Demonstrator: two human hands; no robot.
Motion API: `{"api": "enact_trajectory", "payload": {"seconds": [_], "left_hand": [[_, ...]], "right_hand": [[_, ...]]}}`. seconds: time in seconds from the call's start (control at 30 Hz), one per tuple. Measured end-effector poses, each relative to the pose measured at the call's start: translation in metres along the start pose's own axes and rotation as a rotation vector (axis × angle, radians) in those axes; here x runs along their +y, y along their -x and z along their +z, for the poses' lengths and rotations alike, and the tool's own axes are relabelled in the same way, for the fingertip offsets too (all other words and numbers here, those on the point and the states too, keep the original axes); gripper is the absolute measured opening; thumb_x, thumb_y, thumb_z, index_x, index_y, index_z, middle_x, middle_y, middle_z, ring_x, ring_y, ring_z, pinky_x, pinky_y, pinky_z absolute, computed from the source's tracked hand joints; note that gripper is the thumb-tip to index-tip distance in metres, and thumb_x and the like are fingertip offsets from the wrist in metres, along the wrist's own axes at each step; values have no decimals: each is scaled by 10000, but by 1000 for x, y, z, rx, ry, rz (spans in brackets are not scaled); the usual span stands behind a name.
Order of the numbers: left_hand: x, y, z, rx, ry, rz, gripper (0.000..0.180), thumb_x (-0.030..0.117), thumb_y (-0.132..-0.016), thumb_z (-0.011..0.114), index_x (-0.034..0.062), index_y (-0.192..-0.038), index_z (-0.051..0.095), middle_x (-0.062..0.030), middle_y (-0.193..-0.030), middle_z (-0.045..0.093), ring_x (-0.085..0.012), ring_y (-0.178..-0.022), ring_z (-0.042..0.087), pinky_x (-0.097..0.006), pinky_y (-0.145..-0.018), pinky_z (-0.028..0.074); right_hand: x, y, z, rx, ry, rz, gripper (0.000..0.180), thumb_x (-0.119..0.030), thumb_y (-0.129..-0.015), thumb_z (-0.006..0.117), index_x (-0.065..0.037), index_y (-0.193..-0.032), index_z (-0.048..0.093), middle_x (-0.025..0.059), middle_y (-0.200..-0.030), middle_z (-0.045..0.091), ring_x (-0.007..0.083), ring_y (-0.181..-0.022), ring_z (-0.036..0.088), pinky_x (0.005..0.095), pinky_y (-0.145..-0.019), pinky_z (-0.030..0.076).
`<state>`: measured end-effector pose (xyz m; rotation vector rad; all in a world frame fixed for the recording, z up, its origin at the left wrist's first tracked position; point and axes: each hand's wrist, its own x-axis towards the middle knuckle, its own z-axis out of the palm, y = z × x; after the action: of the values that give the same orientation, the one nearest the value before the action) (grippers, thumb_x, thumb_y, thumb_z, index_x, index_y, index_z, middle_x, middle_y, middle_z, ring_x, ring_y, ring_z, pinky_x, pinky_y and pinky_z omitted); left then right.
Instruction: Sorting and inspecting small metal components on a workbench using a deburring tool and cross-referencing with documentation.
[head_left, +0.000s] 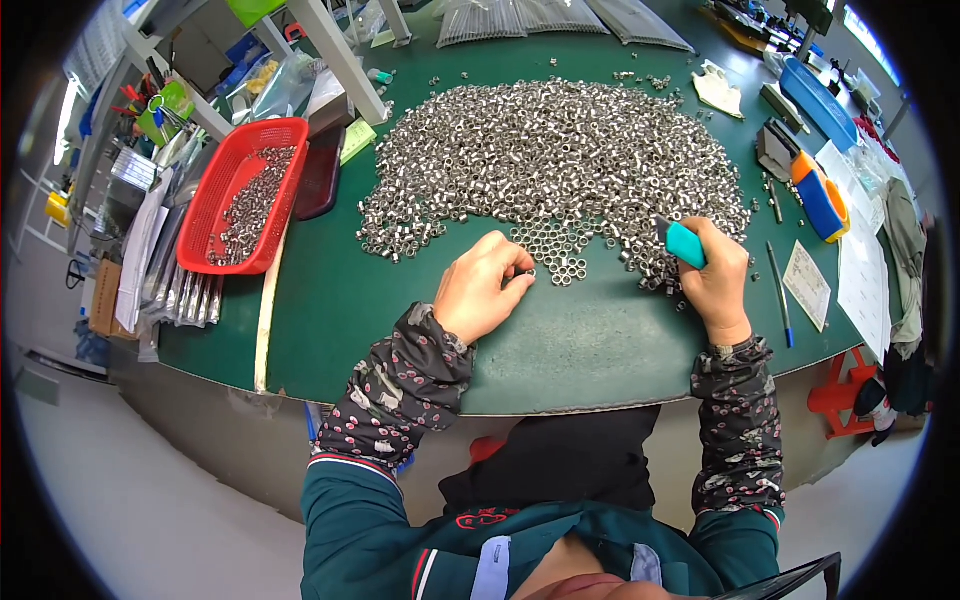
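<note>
From my feed the small metal ring is barely visible, pinched in my left hand fingertips by the heap of rings on the green table. Right hand grip is clamped around a teal tool.

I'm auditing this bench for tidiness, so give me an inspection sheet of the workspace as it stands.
Surface: green mat, bare near the front edge.
Job's things: big heap of small metal rings; some laid flat in a patch.
Clutter: red basket with more rings; pen, papers, blue tray.
Hands: left hand pinches a ring; right hand grips a teal tool.
Cables: nothing seen.
Surroundings: shelf frame, bagged stock, grey floor.
</note>
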<state>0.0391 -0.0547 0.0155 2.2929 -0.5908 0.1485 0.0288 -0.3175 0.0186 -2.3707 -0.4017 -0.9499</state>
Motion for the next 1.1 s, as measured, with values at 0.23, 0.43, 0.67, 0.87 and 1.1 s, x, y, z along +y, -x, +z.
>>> {"api": "enact_trajectory", "payload": {"seconds": [0.23, 0.43, 0.67, 0.87, 1.1], "left_hand": [[-3, 1, 2, -23, -51, 0, 132, 104, -700, 616, 66, -796, 534, -62, -748, 475, -235, -659, 530, -342, -570, 424], [-2, 0, 0, -48, -74, -11, 140, 118, -703, 620, 67, -796, 529, -63, -755, 474, -239, -681, 531, -346, -577, 422], [0, 1, 0, -63, -86, -4, 143, 69, -686, 636, 40, -789, 541, -48, -725, 464, -164, -652, 516, -280, -573, 422], [-1, 1, 0, -56, -48, 27, 134, 59, -694, 627, 37, -791, 538, -51, -737, 466, -164, -648, 513, -277, -572, 421], [-3, -5, -15, 50, 194, -41, 109, 60, -734, 592, 29, -816, 526, -36, -783, 487, -129, -648, 504, -243, -570, 409]], "right_hand": [[0, 0, -1, -22, 4, 3, 242, 50, -556, 575, -58, -772, 548, 108, -642, 547, 279, -574, 550, 329, -513, 423], [-1, 0, -1, -21, 3, -2, 236, 47, -563, 571, -57, -774, 549, 108, -648, 551, 282, -576, 552, 329, -514, 424], [-2, 0, -2, -12, 9, -5, 233, 44, -566, 571, -56, -776, 549, 112, -644, 549, 287, -577, 551, 331, -516, 426], [-2, 0, -1, -2, -26, 44, 234, 51, -580, 557, -51, -791, 547, 114, -649, 556, 280, -582, 560, 325, -521, 429], [-67, -44, 0, -7, -317, 108, 243, -10, -662, 583, -57, -894, 522, 126, -687, 574, 258, -604, 587, 305, -551, 447]]}}
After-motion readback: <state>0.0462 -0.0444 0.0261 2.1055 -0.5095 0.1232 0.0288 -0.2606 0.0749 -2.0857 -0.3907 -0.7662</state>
